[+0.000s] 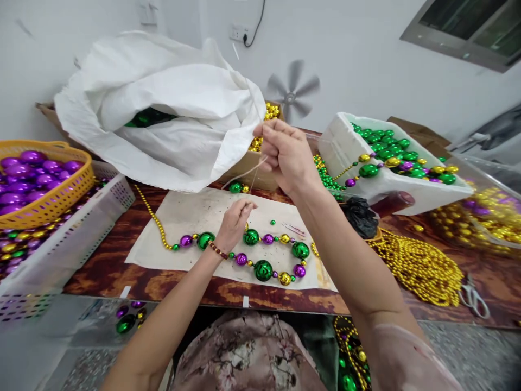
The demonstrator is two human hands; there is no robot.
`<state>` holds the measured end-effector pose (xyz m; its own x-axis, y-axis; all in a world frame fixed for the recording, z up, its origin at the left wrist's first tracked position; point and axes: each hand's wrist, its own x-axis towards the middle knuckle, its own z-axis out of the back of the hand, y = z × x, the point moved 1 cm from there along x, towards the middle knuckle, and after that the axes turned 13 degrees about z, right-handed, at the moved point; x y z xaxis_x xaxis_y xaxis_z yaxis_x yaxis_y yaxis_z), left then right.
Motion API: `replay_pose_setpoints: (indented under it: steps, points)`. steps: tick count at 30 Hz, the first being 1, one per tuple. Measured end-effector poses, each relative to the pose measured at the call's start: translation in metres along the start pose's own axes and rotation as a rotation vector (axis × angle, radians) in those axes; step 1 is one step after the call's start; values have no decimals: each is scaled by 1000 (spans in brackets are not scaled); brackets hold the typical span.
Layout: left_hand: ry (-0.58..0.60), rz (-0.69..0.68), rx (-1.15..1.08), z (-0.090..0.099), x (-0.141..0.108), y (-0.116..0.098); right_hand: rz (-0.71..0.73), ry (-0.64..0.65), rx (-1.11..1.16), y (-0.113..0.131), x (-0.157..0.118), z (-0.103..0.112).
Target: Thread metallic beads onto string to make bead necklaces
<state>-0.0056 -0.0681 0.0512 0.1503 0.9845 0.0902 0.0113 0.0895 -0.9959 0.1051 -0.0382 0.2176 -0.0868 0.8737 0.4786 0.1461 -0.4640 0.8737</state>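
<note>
My right hand [285,149] is raised over the table, its fingers pinched on a thin pale string [246,175]. Below it, my left hand [235,221] is closed above a bead necklace [264,270] of large green, purple and gold beads. The string runs down toward my left fingertips; what they grip there is partly hidden. The necklace lies in a loop on a white cloth [163,217], with a strand of small gold beads [152,214] trailing off to the left. A loose green bead [272,222] and tweezers [293,229] lie near the loop.
A big white sack [171,87] stands behind the cloth. At left is an orange basket [73,182] of purple beads on a white crate [101,201]. A foam box [345,141] with green beads, gold bead strands [419,266] and scissors [474,298] are at right. A fan [290,98] is behind.
</note>
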Motion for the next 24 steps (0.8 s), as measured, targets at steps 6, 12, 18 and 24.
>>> replay_pose_setpoints:
  steps: [6, 12, 18, 24]
  points:
    - [-15, -38, -75, -19, 1, -3, 107, -202, 35, 55, 23, 14]
    - [-68, 32, -185, -54, -9, 25, 70, -161, -43, 66, 19, 28]
    - [-155, 160, -104, -50, -12, 65, 12, 22, -35, 20, -7, 33]
    - [-55, 138, 347, -5, -7, 70, 7, 19, 20, -26, -17, 54]
